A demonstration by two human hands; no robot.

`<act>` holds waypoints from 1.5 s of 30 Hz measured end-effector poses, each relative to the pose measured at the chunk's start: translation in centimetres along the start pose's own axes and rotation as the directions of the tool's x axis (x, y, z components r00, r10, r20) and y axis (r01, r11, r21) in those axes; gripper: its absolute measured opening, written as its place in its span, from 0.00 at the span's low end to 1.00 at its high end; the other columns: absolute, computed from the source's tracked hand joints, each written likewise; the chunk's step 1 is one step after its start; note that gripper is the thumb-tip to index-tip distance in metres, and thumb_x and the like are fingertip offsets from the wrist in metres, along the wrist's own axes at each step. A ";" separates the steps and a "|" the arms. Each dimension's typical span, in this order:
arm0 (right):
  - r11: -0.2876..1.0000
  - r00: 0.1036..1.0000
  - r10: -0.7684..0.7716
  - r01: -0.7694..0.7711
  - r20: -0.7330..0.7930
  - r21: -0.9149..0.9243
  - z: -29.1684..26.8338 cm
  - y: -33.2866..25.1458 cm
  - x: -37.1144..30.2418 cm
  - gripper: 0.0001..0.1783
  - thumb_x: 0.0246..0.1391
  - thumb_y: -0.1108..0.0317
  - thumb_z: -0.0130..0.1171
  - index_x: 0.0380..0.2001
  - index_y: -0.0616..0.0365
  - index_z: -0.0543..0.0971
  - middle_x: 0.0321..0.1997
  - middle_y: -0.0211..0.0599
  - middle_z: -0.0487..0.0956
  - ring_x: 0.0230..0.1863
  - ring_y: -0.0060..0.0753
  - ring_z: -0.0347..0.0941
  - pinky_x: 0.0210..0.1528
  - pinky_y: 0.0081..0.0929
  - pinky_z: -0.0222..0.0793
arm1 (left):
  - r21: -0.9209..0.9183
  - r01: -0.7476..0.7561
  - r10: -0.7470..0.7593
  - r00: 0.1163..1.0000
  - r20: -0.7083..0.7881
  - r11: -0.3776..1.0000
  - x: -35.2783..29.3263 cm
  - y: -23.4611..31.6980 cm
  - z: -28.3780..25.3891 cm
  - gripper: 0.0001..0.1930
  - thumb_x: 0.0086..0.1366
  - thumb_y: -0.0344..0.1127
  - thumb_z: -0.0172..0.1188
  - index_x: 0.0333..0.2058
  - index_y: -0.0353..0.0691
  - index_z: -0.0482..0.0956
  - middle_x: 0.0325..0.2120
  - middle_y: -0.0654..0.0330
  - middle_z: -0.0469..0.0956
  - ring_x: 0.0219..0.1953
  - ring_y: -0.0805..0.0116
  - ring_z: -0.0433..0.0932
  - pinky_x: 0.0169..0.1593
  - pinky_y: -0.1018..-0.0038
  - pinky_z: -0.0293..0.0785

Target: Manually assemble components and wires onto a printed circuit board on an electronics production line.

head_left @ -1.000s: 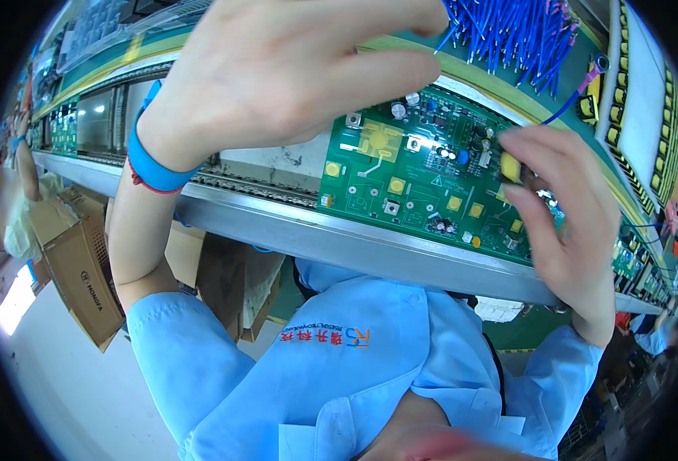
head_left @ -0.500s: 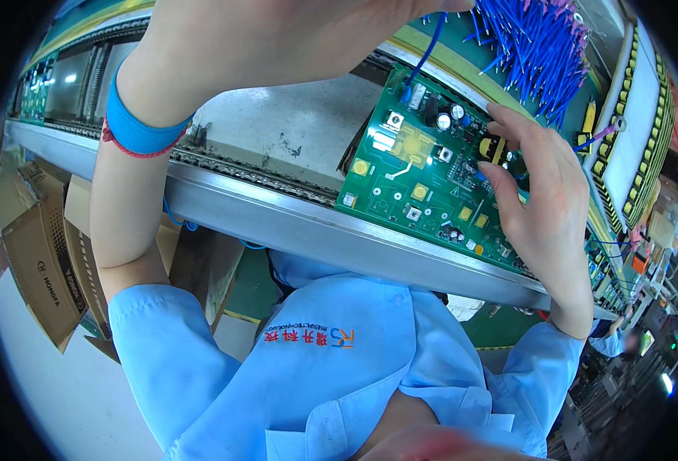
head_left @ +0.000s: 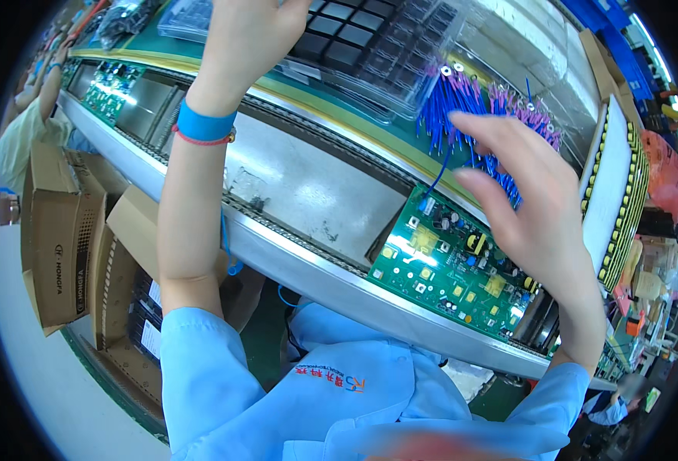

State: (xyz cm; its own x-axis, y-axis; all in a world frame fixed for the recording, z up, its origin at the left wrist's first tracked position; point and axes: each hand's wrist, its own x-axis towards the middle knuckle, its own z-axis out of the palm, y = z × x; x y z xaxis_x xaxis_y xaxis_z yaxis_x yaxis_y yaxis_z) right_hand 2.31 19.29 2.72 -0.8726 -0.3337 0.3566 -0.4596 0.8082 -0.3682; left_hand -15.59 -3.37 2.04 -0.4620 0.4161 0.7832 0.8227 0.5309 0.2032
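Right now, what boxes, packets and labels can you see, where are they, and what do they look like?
Brown cardboard boxes: on the floor at far left, open flaps, dark print on the side.
Clear plastic trays: top middle, past the left hand, with dark square pockets.
Orange bag: far right, crumpled, with dark print.
White labels: on a dark box under the conveyor, small rectangles.

Two green printed circuit boards show on the conveyor: one populated board (head_left: 454, 265) beneath the right hand and one further board (head_left: 112, 84) far up the line. Two bundles of short wires lie behind: one blue bundle (head_left: 450, 100) and one purple bundle (head_left: 527, 111). One clear plastic tray (head_left: 385, 46) of dark components holds too many to count. Three brown cardboard boxes (head_left: 59, 230) stand on the floor.
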 end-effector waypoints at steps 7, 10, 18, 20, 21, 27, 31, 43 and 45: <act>0.947 0.985 -0.115 0.071 -0.125 -0.314 5.5 1.1 10.0 0.21 0.51 0.67 0.64 0.48 0.61 0.75 0.44 0.43 0.78 0.44 0.50 0.77 0.43 0.40 0.75 | 0.012 0.038 -0.039 0.871 0.490 0.999 -0.1 -1.1 -1.2 0.12 0.55 0.29 0.57 0.40 0.41 0.79 0.39 0.56 0.77 0.47 0.55 0.73 0.56 0.61 0.58; 0.928 0.992 -0.055 0.010 -0.109 -0.373 7.0 0.7 12.5 0.23 0.49 0.63 0.67 0.47 0.59 0.75 0.45 0.38 0.79 0.41 0.40 0.77 0.39 0.35 0.75 | 0.007 0.061 -0.054 0.813 0.579 0.998 0.4 -0.1 -1.3 0.16 0.52 0.29 0.57 0.43 0.40 0.77 0.41 0.54 0.74 0.48 0.53 0.72 0.55 0.60 0.58; 0.927 0.994 0.106 -0.084 0.040 -0.366 5.8 -1.1 13.3 0.16 0.46 0.67 0.60 0.36 0.70 0.77 0.37 0.56 0.80 0.38 0.52 0.81 0.39 0.43 0.77 | 0.121 -0.007 -0.065 0.811 0.581 0.993 0.6 0.5 -0.9 0.19 0.47 0.31 0.58 0.41 0.37 0.73 0.40 0.49 0.74 0.48 0.47 0.71 0.53 0.59 0.60; 0.938 0.991 0.117 -0.091 0.058 -0.333 5.8 -1.3 13.3 0.17 0.46 0.66 0.60 0.36 0.69 0.77 0.36 0.55 0.81 0.38 0.51 0.81 0.39 0.43 0.77 | 0.148 0.027 -0.111 0.795 0.596 0.989 0.6 0.9 -1.6 0.18 0.47 0.32 0.58 0.40 0.38 0.73 0.39 0.49 0.74 0.47 0.46 0.72 0.53 0.58 0.60; 0.949 0.990 0.111 -0.081 0.085 -0.305 6.1 -1.1 13.6 0.17 0.46 0.66 0.61 0.36 0.69 0.77 0.35 0.55 0.82 0.38 0.51 0.82 0.39 0.43 0.78 | 0.160 0.067 -0.152 0.777 0.611 0.985 0.5 1.0 -1.8 0.18 0.48 0.32 0.59 0.41 0.39 0.73 0.39 0.48 0.75 0.46 0.46 0.72 0.52 0.57 0.61; 0.997 0.982 0.079 -0.074 0.174 -0.036 3.3 0.9 14.1 0.18 0.43 0.64 0.63 0.32 0.72 0.81 0.33 0.55 0.83 0.36 0.44 0.82 0.39 0.39 0.79 | 0.199 -0.287 0.098 0.763 0.639 0.937 -0.7 -6.7 0.2 0.27 0.56 0.40 0.64 0.55 0.44 0.72 0.44 0.51 0.78 0.52 0.51 0.74 0.61 0.58 0.58; 0.424 0.992 0.126 -0.064 0.011 0.903 -0.7 1.6 9.6 0.19 0.51 0.66 0.62 0.39 0.74 0.77 0.34 0.45 0.77 0.31 0.34 0.78 0.32 0.24 0.78 | 0.209 -0.428 0.155 0.673 0.723 0.879 0.9 -4.1 0.2 0.28 0.55 0.28 0.58 0.57 0.47 0.69 0.47 0.52 0.78 0.51 0.54 0.75 0.58 0.59 0.59; 0.536 0.852 0.485 -0.468 0.197 0.703 -2.3 -1.5 -15.5 0.19 0.51 0.73 0.66 0.48 0.60 0.77 0.40 0.31 0.81 0.43 0.19 0.74 0.47 0.23 0.72 | 0.060 -0.484 0.158 0.398 0.904 0.873 4.4 -3.8 1.0 0.32 0.55 0.22 0.67 0.58 0.51 0.69 0.53 0.56 0.77 0.48 0.55 0.79 0.59 0.60 0.66; 0.619 0.822 0.533 -0.541 0.201 0.569 -1.8 -2.3 -18.2 0.21 0.50 0.76 0.65 0.49 0.59 0.76 0.43 0.34 0.81 0.45 0.23 0.75 0.51 0.23 0.71 | 0.082 -0.336 0.070 0.417 0.906 0.938 4.3 -3.0 0.6 0.32 0.55 0.23 0.67 0.58 0.50 0.69 0.53 0.56 0.76 0.46 0.59 0.80 0.55 0.63 0.70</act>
State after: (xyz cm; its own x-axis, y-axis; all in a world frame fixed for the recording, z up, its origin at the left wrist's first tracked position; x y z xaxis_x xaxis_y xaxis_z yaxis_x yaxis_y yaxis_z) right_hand 19.57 24.39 -1.34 -0.9954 0.0592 -0.0759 0.0934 0.4044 -0.9098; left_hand -20.23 -2.72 4.47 -0.4349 0.8798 -0.1920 0.9001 0.4187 -0.1206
